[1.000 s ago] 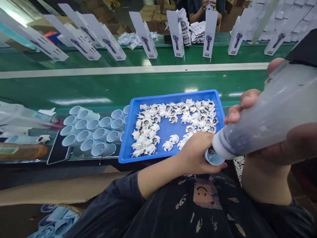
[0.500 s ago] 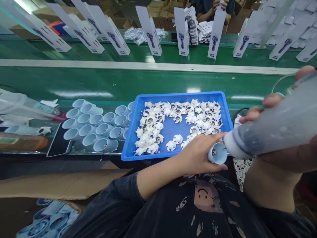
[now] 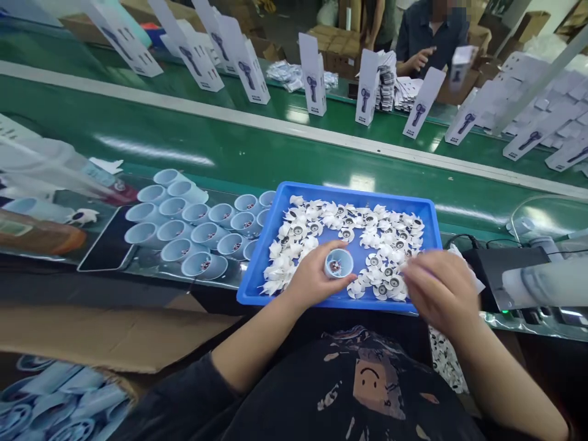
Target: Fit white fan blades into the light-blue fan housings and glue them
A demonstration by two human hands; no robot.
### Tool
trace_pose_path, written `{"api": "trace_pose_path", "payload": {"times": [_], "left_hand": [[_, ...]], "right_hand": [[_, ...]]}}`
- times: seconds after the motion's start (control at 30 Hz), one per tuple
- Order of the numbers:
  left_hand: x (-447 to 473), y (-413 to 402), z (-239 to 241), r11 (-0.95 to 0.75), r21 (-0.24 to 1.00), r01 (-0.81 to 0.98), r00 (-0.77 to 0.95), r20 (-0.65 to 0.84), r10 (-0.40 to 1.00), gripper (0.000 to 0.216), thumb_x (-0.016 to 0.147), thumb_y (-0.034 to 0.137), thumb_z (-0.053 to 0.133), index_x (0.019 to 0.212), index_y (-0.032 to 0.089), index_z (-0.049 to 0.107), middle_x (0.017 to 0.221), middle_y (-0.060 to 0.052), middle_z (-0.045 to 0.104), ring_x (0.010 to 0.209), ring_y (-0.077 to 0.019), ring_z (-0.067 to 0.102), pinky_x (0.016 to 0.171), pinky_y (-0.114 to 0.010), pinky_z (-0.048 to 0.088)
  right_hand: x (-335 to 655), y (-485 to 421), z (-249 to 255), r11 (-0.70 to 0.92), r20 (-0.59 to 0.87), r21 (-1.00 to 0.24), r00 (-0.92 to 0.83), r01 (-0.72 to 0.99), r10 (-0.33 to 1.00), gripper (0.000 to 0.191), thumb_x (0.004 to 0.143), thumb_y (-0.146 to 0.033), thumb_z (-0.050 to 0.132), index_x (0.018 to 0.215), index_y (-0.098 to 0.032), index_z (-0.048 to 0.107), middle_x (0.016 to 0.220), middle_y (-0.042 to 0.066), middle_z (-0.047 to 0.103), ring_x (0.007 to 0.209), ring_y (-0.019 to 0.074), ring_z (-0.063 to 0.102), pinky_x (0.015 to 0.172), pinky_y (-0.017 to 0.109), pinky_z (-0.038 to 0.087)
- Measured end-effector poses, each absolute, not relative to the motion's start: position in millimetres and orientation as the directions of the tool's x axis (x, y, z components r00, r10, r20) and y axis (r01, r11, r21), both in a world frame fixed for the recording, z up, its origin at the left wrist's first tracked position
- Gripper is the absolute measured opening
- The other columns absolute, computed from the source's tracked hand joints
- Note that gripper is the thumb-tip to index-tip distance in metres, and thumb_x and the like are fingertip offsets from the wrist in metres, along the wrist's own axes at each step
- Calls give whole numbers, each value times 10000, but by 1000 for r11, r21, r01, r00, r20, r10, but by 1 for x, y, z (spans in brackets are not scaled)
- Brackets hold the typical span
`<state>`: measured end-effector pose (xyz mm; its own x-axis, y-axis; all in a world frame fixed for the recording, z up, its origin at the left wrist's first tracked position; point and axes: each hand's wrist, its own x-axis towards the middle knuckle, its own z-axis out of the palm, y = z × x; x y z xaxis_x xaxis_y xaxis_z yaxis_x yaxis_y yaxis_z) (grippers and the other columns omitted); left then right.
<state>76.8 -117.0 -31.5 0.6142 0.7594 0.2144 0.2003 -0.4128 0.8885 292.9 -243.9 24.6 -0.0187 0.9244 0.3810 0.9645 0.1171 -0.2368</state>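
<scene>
My left hand (image 3: 316, 275) is closed around a light blue cylindrical housing (image 3: 339, 263), its open end facing up, with small motor parts and wires inside. I hold it over the near edge of a blue tray (image 3: 245, 294). White fan impellers (image 3: 298, 230) lie around the inside of that tray. At the tray's right side is my right hand (image 3: 441, 288), smeared by motion, its fingertips close to the impellers; whether they grip anything is unclear. Further right, a translucent bottle (image 3: 546, 285) with a whitish cap lies on its side, away from both hands.
Several blue housings (image 3: 204, 264) stand grouped left of the tray, beside a dark phone-like slab (image 3: 108, 239). More fill a carton (image 3: 124, 386) at lower left. White printed boxes (image 3: 316, 86) stand along the green conveyor (image 3: 229, 144). A co-worker (image 3: 432, 43) sits across it.
The bottle has left my right hand and now lies at the right. My right hand has come over to the tray. My left hand has brought the housing leftward over the tray.
</scene>
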Motion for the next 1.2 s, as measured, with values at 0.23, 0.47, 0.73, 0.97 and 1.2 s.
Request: {"api": "trace_pose_path", "payload": {"times": [0.23, 0.47, 0.73, 0.97, 1.2], "left_hand": [[73, -116, -34, -319, 921, 222, 583, 137, 801, 674, 625, 363, 820, 1187, 226, 475, 1164, -65, 617, 1066, -272, 620, 954, -410, 494], [70, -114, -35, -493, 869, 29, 546, 400, 736, 480, 691, 345, 780, 1084, 216, 537, 1176, -107, 606, 1143, -291, 577, 1015, -449, 452], [55, -140, -24, -464, 886, 10, 690, 330, 644, 674, 735, 309, 677, 1350, 186, 432, 1295, -138, 592, 1163, -300, 595, 1031, -424, 465], [74, -149, -8, -650, 750, 127, 784, 325, 529, 515, 795, 421, 689, 1241, 214, 536, 1228, -95, 655, 1118, -281, 621, 1008, -422, 462], [79, -156, -3, -789, 593, 159, 788, 406, 464, 376, 858, 323, 560, 1213, 199, 545, 1162, -97, 686, 1084, -267, 637, 1000, -441, 450]], "right_hand": [[264, -130, -3, -4, -190, 54, 15, 999, 982, 149, 958, -257, 636, 1023, -123, 636, 1038, 61, 629, 965, 201, 619, 876, 403, 539], [243, -119, -5, -250, -218, -27, 238, 968, 947, 254, 967, -327, 623, 1119, -123, 609, 1128, 87, 602, 1019, 224, 603, 902, 432, 526], [270, -202, 22, -169, -124, -733, 115, 659, 986, 369, 943, -453, 379, 1103, -154, 526, 889, 79, 630, 736, 187, 636, 709, 350, 555], [259, -245, 22, -22, 1, -949, 71, 313, 997, 321, 893, -479, 479, 1026, -199, 562, 816, 48, 616, 672, 175, 605, 625, 310, 528], [238, -252, 42, 208, 310, -464, -63, 861, 949, 136, 914, -193, 578, 1016, -198, 667, 1014, 86, 534, 826, 201, 547, 740, 367, 498]]}}
